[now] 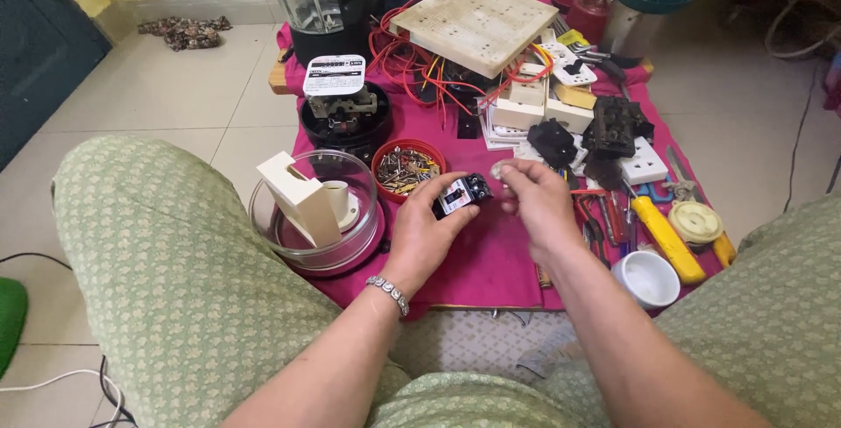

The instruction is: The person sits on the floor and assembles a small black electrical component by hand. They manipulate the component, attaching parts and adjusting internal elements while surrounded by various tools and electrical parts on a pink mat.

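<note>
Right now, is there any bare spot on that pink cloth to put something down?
Yes: bare pink cloth lies under the two hands, bordered by the clear glass bowl, the red tub of screws and the small white cup. The far half is crowded with red wires, white switch plates and black parts; the right edge holds tools.

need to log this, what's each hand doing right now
Left hand: closed on a small black switch block.
Right hand: fingers pinched on a small pale round piece.

Small black switch unit [462, 193] — pale label, tilted, above magenta cloth
</note>
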